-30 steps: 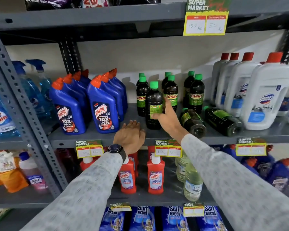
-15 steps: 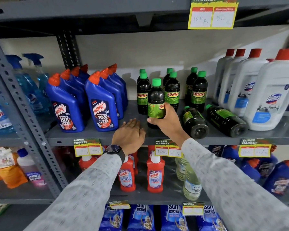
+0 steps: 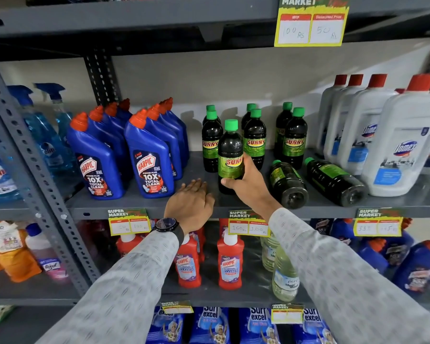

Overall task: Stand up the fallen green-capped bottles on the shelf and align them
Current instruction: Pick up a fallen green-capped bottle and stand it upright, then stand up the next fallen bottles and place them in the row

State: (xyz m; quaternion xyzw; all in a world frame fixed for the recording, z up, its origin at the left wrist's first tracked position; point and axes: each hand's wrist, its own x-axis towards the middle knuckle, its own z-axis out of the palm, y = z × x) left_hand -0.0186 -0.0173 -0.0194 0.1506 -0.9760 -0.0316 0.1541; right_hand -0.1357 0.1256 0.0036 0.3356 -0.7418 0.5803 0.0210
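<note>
My right hand [image 3: 248, 187] grips the lower half of a dark green-capped Sunny bottle [image 3: 230, 150] that stands upright at the front of the grey shelf [image 3: 144, 207]. Behind it several more green-capped bottles [image 3: 294, 140] stand in rows. Two green-capped bottles lie on their sides to the right, bases toward me: one [image 3: 287, 183] close to my wrist, the other [image 3: 334, 181] further right. My left hand [image 3: 190, 203] rests flat on the shelf's front edge, fingers spread, holding nothing. A dark watch is on that wrist.
Blue Harpic bottles [image 3: 147, 160] stand left of the green-capped group. Large white red-capped jugs [image 3: 402, 147] stand right, beside the fallen bottles. Price tags [image 3: 248, 223] hang on the shelf edge. Red bottles and clear bottles fill the shelf below.
My right hand moved from the bottle's side down around its lower half and closed on it. The bottle stays upright. The view shifted down slightly. My left hand stayed put.
</note>
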